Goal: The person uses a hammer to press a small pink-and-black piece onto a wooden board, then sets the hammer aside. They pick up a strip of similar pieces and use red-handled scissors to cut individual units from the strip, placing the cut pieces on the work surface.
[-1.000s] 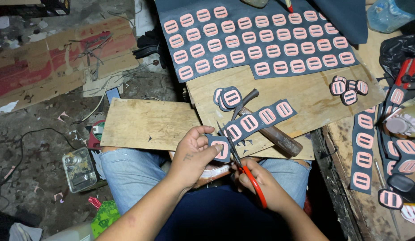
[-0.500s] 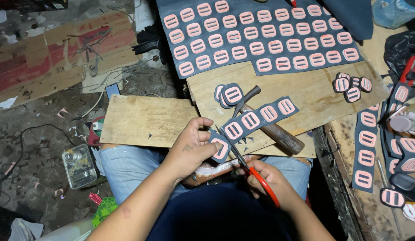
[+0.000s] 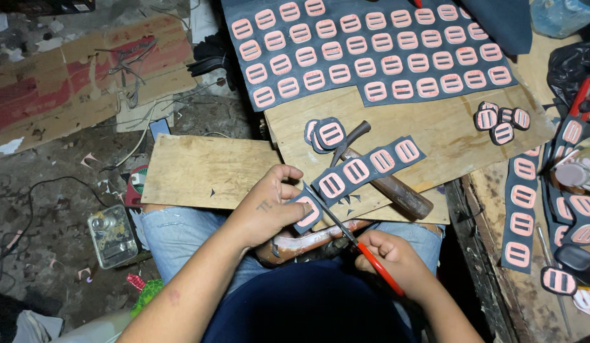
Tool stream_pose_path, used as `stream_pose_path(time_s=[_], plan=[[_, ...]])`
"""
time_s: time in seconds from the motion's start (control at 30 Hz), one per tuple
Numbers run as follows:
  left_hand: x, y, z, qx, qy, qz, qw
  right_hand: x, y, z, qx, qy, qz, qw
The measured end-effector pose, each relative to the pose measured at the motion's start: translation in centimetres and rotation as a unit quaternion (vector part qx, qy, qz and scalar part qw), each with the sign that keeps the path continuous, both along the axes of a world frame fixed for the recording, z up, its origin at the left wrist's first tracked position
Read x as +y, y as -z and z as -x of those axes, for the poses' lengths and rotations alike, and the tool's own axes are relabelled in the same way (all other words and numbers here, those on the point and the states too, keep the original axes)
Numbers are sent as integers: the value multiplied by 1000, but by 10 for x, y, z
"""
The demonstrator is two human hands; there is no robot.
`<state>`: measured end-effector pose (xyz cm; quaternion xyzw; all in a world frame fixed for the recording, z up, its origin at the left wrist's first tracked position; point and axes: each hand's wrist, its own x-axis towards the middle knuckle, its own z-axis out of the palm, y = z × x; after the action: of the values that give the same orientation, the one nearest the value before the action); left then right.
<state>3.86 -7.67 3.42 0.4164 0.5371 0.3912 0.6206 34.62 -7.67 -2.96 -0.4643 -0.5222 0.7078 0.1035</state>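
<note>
**Two hands cutting a dark strip of pink patches over a wooden board**

Far left, one flattened cardboard sheet (image 3: 60,82) on the grimy floor, red print faded, edges torn. Nearer the knee, one small square clear container (image 3: 112,234), glassy, boxy. One pale plywood board (image 3: 206,171) lies across the lap, flat, grain visible, corners chipped.

Left hand (image 3: 266,206) is closed in a pinch on the near end of the dark strip (image 3: 358,170), thumb on top. The strip is thin, matte, rubbery-looking sheet, carrying four pink rounded-rectangle patches, each with two slots; it angles up to the right over the board edge. Under it, one hammer (image 3: 387,187), brown wooden handle, dull metal head. Just above, one small stack of cut-out patches (image 3: 327,133), count unclear, at least two.

Right hand (image 3: 393,257) is wrapped around the red-handled scissors (image 3: 355,244), blades at the strip beside the left thumb. Whether the blades are open, cannot tell.

Top centre, one large dark sheet (image 3: 371,47) with rows of the same pink patches, roughly forty. Right of it, a cluster of four loose cut patches (image 3: 501,121). Far right, long strips (image 3: 520,213) hang down.
</note>
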Motion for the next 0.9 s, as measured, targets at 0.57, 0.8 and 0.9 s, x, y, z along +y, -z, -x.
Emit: stream_pose_path(time_s=[0.57,0.8,0.9], plan=[[-18,8,-44,-268,-171,36,947,-9,0,31,89,72,14,993],[-16,15,-47,-225,-143,38,963,-5,-1,36,133,49,-28,990],[-18,17,-39,-265,-127,45,955,-6,-5,33,124,46,-1,991]])
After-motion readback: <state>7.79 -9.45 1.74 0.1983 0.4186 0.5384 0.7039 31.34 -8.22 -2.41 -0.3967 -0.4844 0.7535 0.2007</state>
